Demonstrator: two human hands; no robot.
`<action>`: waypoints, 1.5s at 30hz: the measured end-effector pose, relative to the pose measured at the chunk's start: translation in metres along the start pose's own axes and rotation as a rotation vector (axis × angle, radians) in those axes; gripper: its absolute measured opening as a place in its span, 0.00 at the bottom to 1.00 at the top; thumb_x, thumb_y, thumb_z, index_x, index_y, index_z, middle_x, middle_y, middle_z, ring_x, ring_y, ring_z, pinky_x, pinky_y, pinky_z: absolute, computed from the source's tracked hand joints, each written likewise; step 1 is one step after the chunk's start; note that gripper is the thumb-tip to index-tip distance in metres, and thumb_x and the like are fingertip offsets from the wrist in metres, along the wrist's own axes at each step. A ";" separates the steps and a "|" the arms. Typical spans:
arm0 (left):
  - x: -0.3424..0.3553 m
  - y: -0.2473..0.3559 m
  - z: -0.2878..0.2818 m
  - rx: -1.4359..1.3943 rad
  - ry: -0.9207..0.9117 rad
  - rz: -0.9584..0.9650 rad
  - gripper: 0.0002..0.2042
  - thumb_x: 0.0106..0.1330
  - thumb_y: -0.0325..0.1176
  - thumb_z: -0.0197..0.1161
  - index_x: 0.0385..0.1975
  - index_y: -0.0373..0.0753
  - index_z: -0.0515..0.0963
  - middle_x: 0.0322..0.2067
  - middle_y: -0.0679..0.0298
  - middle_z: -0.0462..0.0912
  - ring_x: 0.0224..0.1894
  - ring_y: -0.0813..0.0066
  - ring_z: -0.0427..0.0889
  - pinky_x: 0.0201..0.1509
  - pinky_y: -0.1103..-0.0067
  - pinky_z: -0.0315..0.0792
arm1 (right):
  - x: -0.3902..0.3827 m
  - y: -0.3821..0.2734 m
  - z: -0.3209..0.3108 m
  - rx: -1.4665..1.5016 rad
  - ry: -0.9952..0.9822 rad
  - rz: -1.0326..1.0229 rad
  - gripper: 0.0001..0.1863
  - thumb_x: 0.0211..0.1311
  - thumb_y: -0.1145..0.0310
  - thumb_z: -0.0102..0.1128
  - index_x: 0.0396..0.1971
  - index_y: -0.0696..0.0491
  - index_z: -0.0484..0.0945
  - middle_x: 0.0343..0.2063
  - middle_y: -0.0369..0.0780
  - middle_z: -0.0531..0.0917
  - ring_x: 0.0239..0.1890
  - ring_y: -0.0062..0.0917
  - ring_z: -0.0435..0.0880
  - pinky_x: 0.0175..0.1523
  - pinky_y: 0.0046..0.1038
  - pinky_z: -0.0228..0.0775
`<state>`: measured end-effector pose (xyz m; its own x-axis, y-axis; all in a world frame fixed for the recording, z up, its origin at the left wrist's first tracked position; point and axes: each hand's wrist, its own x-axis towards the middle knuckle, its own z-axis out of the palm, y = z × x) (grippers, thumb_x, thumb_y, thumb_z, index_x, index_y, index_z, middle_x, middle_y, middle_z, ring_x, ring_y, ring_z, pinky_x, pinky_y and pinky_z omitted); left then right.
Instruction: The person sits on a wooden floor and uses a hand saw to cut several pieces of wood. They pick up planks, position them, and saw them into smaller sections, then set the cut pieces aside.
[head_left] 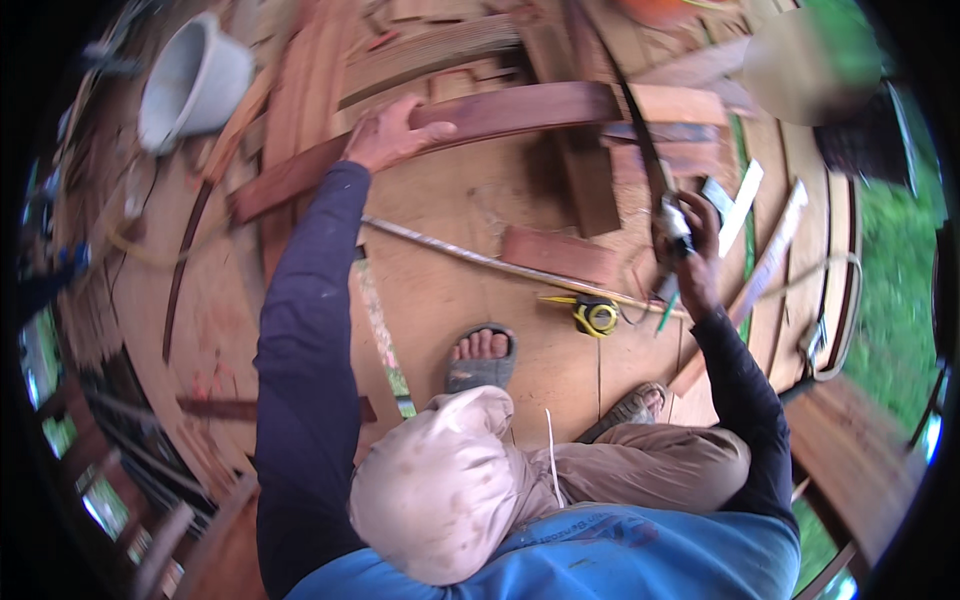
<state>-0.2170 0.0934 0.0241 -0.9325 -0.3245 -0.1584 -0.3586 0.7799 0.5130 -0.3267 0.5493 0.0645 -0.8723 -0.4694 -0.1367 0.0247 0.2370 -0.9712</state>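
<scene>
A black-and-yellow tape measure (596, 316) sits on the floorboards (450, 295), just beside a long, thin, pale bar (440, 243). On the bar's far side lies a short reddish wooden block (565, 256). A thin green stick (668, 312) is near the bar's right end, and farther right lies a white strip (740, 208). A pale grey bucket (225, 75) is at upper left, an orange object (660, 10) at the top edge. The blurred beige shape (805, 65) at upper right may be a cloth or hat. Green grass (890, 300) shows beyond the boards.
</scene>
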 end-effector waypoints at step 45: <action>0.104 0.108 0.090 0.214 -0.085 -0.162 0.39 0.68 0.72 0.44 0.44 0.38 0.85 0.41 0.43 0.85 0.48 0.40 0.83 0.52 0.55 0.73 | -0.016 -0.032 0.026 -0.212 0.266 -0.040 0.29 0.53 0.77 0.65 0.59 0.57 0.75 0.49 0.51 0.84 0.50 0.44 0.86 0.55 0.36 0.79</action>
<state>-0.3564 0.1919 -0.0131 -0.8594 -0.4151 -0.2987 -0.4957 0.8197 0.2871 -0.3012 0.5272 0.0927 -0.9680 -0.2504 -0.0162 -0.0903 0.4077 -0.9086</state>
